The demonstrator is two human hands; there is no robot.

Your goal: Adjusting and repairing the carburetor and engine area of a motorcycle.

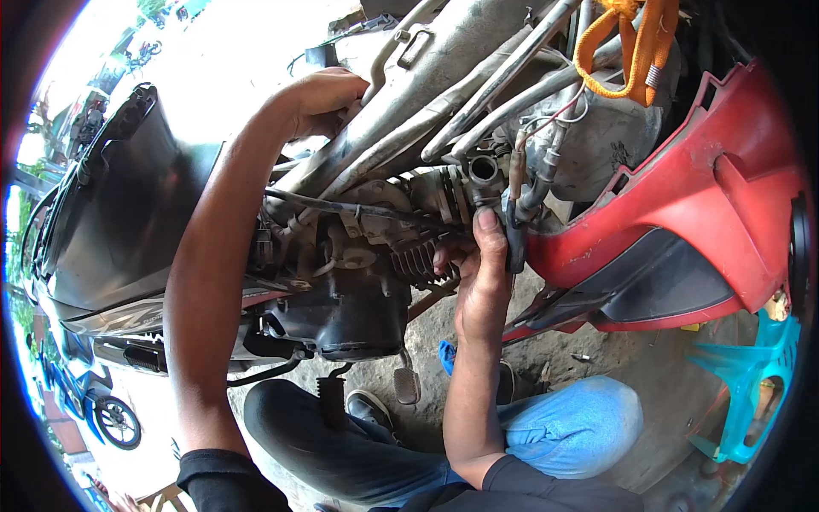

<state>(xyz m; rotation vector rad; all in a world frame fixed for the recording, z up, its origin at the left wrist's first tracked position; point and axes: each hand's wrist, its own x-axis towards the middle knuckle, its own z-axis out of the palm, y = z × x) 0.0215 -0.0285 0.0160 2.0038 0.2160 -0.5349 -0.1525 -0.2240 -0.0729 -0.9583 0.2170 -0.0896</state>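
A motorcycle with its bodywork opened up lies across my view, its metal frame tube [418, 85] bare. My left hand [328, 96] reaches over the far side of that tube. Its fingers are curled and partly hidden, so what they hold cannot be made out. Nearer the middle, my right hand [479, 269] is closed round the underside of a carburetor [484, 189], thumb raised against it. The carburetor's round mouth faces up. Beside that thumb hangs a black-sleeved cable [515, 243]. Below and left are the finned cylinder [415, 263] and the dark engine cover [354, 320].
A red leg shield [717, 200] fills the right side, and an orange strap [636, 64] hangs above it. A turquoise plastic stool [751, 392] stands at lower right. The brake pedal [407, 386] and footpeg [331, 399] jut toward my knees. Another motorcycle [94, 410] is parked at left.
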